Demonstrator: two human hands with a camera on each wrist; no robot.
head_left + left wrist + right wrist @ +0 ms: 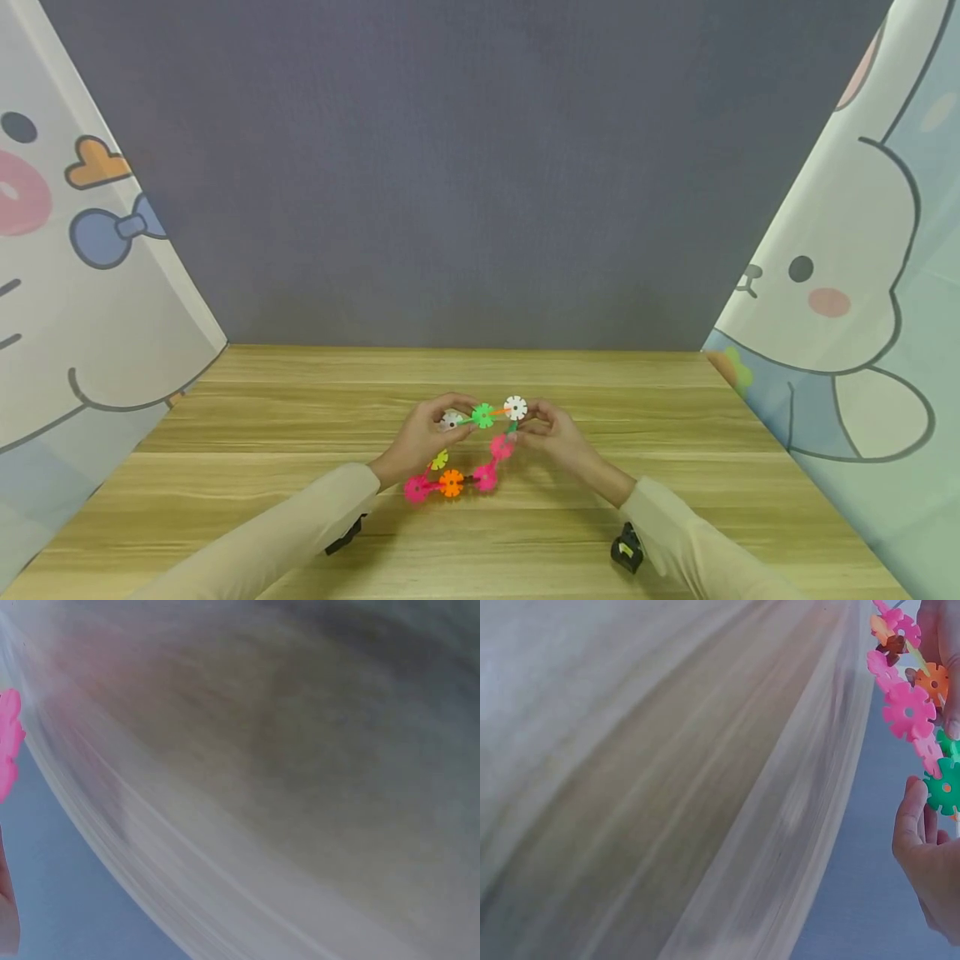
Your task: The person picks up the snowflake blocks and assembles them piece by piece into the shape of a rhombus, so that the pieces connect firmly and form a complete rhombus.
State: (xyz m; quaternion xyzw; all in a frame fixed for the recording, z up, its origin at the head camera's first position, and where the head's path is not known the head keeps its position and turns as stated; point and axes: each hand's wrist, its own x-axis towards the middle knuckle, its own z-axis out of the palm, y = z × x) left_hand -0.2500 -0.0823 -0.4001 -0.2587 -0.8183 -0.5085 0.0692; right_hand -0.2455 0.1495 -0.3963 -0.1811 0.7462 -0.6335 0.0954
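Observation:
Notched plastic snowflake discs are joined into a loop-like chain, raised over the wooden table. Fingers of my left hand (420, 433) pinch its far left part at a white disc (452, 421), beside a light green disc (483, 416). My right hand (561, 437) pinches the far right part, by another white disc (515, 407) and a dark green disc (943, 787). Pink discs (485, 477) and an orange disc (452, 483) hang along the near side. A yellow disc (439, 459) shows beside the left wrist. Only a pink disc (9, 742) and a sliver of hand appear in the left wrist view.
The wood-grain table (300, 392) extends around both hands. A dark grey panel (465, 167) stands behind it, with cartoon-printed panels (840, 250) at the sides. Black wrist devices (627, 550) sit by both sleeves. Blurred pale surfaces fill most of both wrist views.

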